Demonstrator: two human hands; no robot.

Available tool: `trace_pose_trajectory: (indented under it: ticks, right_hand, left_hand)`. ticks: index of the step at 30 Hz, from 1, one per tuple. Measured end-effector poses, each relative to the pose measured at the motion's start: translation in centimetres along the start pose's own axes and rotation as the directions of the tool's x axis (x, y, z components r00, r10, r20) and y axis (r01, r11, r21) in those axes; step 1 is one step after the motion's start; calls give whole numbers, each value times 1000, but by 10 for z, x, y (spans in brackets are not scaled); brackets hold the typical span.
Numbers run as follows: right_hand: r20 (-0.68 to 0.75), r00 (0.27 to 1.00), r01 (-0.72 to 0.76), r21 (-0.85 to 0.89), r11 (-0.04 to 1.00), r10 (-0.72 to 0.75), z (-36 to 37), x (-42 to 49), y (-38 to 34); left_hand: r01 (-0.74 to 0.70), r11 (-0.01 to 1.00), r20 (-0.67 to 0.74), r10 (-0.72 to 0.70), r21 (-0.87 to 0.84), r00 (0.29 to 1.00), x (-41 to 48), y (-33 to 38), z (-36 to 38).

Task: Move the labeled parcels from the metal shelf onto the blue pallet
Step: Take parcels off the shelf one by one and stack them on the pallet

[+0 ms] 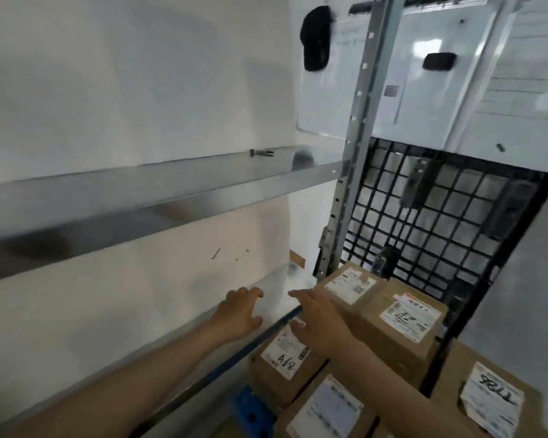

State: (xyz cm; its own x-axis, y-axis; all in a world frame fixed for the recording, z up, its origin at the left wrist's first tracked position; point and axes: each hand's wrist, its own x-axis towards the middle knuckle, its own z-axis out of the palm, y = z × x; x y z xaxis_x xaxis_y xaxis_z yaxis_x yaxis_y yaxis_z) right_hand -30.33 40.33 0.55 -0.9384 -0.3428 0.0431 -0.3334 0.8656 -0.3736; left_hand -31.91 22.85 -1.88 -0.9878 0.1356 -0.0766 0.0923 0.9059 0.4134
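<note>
Storeroom or warehouse, metal shelf [159, 197], labeled parcels [402, 320], wire-mesh panel [440, 222]

- Bright, even indoor light fills the scene. The white wall [124, 74] washes out pale, with soft grey shadows across it.
- Glare blooms on the whiteboard [426, 47], and the metal shelf [171, 191] carries smeared reflections.
- Motion blur softens the whole frame, leaving fine print on the parcel labels [408, 317] unreadable.
- Wide-angle distortion slants the shelf upright [366, 105] and tilts lines near the edges.
</note>
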Motion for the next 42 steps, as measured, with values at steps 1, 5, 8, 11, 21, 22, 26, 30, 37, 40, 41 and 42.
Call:
trace_pose_trajectory:
  ticks: [1, 5, 8, 11, 21, 22, 26, 30, 37, 40, 41, 42]
  right_hand:
    - [21, 1000, 20, 31, 999, -20, 8, 5, -15]
    - [83, 992, 90, 81, 993, -97, 37, 18, -77]
    - [111, 970, 214, 47, 976, -218, 57, 17, -123]
    - [148, 926, 346, 33, 938, -347, 72, 6, -172]
    - [217, 807, 556, 38, 831, -549, 129, -115, -350]
    - [220, 793, 575, 32, 817, -567, 135, -131, -368]
    - [222, 743, 641, 35, 767, -631, 160, -190, -432]
    - [270, 686, 687, 67, 724, -676, 178, -237, -489]
    - [329, 566, 765, 132, 631, -756, 213, -273, -589]
    - [312, 499, 809, 167, 564, -809, 236, -280, -638]
    - [318, 481, 820, 168, 548, -817, 245, -280, -656]
    - [328, 464, 832, 158, 532, -823, 255, -281, -675]
  left_hand:
    - [35, 999, -14, -35, -1, 999, -10, -14, -6]
    - [174, 984, -71, -176, -28, 982, -58, -65, -31]
    - [274, 961, -107, -275, -24, 955, -107, -103, -47]
    - [367, 930, -165, -367, -29, 916, -164, -136, -63]
    - [583, 807, -343, -575, -93, 742, -417, -208, -87]
    - [598, 794, -352, -593, -109, 724, -442, -215, -87]
    - [713, 698, -349, -684, -59, 641, -540, -246, -86]
    - [804, 594, -349, -750, 16, 561, -622, -271, -85]
    - [865, 494, -350, -829, -89, 437, -730, -326, -95]
    - [873, 462, -361, -849, -157, 385, -764, -348, -108]
    - [881, 424, -358, -872, -211, 333, -774, -356, -112]
    - [890, 384, -347, -892, -248, 289, -785, -364, -117]
